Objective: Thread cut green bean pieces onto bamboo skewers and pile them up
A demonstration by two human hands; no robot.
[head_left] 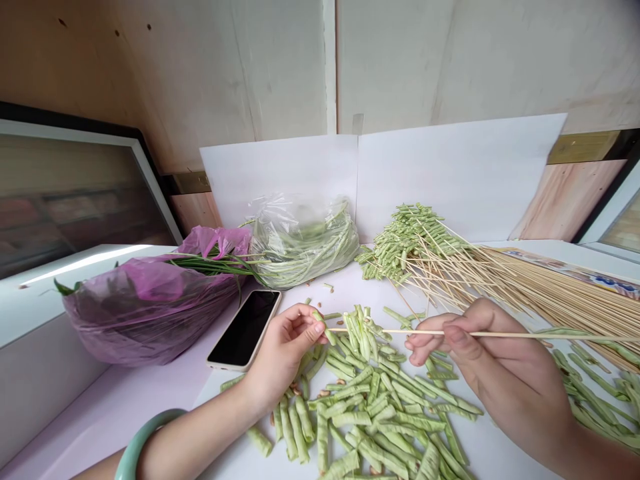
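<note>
My left hand (295,340) pinches a short piece of green bean (327,331) between thumb and fingertips. The tip of a thin bamboo skewer (400,331) meets that piece. My right hand (493,357) grips the skewer, which lies nearly level and runs on past the hand to the right. Several bean pieces (361,333) sit crosswise on the skewer between my two hands. Under both hands spreads a loose heap of cut bean pieces (370,420), with a few small brown seeds among them.
A phone (245,330) lies left of my left hand. Behind it are a purple bag (155,307) of greens and a clear bag (305,247) of long beans. Filled bean skewers (410,240) are piled at the back, beside many bare skewers (550,287). More beans (595,393) lie far right.
</note>
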